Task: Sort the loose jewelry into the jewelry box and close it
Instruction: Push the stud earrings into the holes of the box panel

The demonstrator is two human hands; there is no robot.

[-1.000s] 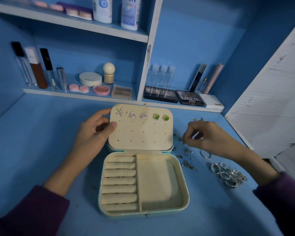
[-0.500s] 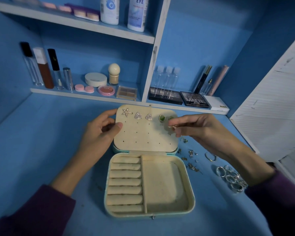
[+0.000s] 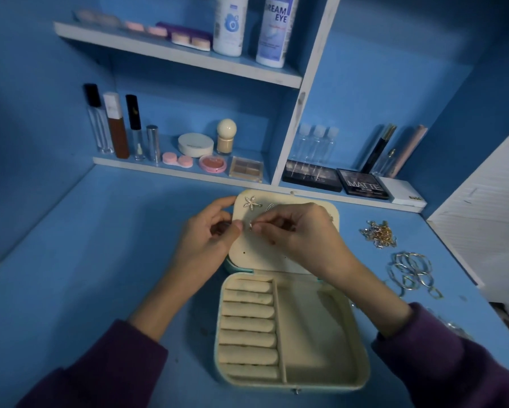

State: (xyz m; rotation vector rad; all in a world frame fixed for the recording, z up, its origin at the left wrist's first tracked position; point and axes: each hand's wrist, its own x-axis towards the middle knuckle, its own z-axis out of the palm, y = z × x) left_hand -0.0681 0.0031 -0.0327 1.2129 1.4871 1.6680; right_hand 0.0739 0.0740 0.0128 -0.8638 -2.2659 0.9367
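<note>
The open jewelry box point(image 3: 362, 357) lies on the blue desk, ring rolls at its left and a bare compartment at its right. Its raised lid panel point(image 3: 265, 257) carries a starfish earring point(image 3: 251, 202) at the top left; other studs are hidden behind my right hand. My left hand point(image 3: 209, 240) grips the lid's left edge, thumb on the panel. My right hand point(image 3: 294, 231) pinches a small earring point(image 3: 251, 225) against the panel's second row. Loose chains point(image 3: 379, 233) and silver hoops point(image 3: 412, 270) lie on the desk to the right.
Low shelves at the back hold cosmetics: bottles point(image 3: 112, 125), a compact point(image 3: 195, 144), eyeshadow palettes point(image 3: 362, 184). An upper shelf carries two white bottles point(image 3: 271, 30). A white slatted panel point(image 3: 488, 207) stands at the right edge.
My right hand picked a small earring from the pile on the right and carried it left across the lid panel to the second row. My left hand stayed on the lid's edge.
</note>
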